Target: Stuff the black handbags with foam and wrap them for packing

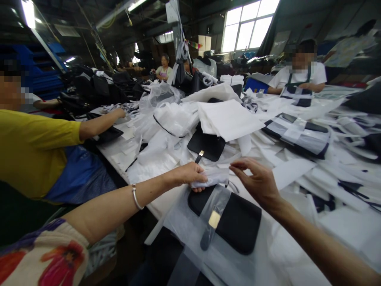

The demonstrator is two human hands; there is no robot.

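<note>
My left hand (190, 176) is closed around a rolled white wrapping strip (212, 178) just above a black handbag (235, 222). The bag lies flat on the table in front of me, with a gold clasp (214, 219) on a strap covered by clear film. My right hand (257, 180) hovers a little right of the strip's end, fingers curled loosely apart and holding nothing. A silver bangle sits on my left wrist (136, 197).
A person in a yellow shirt (32, 151) sits close on my left, arm reaching onto the table. White paper and bags (226, 119) are heaped across the table, with another black bag (206, 145) behind. More workers sit at the far side (300, 75).
</note>
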